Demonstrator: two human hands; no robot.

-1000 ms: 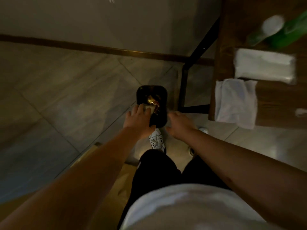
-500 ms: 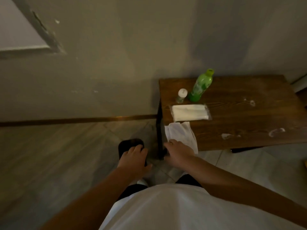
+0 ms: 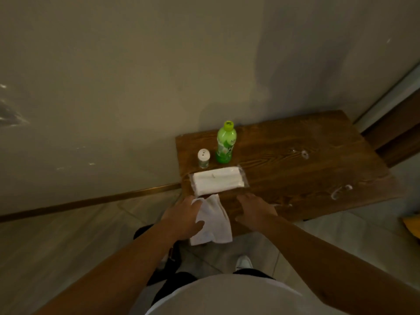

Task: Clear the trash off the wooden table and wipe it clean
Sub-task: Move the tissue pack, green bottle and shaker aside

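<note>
Both hands have come up from the bin to the wooden table (image 3: pixel 295 160). Left hand (image 3: pixel 181 220) pinches the white cloth (image 3: pixel 213 221) hanging over the near edge; right hand (image 3: pixel 256 212) rests beside it, fingers spread. Smears remain, so wiping likely begins

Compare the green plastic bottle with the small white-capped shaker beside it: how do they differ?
The green plastic bottle stands much taller than the small white-capped shaker. The bottle has a yellow-green screw cap; the shaker has a flat white top with holes. The bottle's body is bright green, the shaker's is clear and dim. Both stand upright, apart, near the wooden table's back left corner.
</note>
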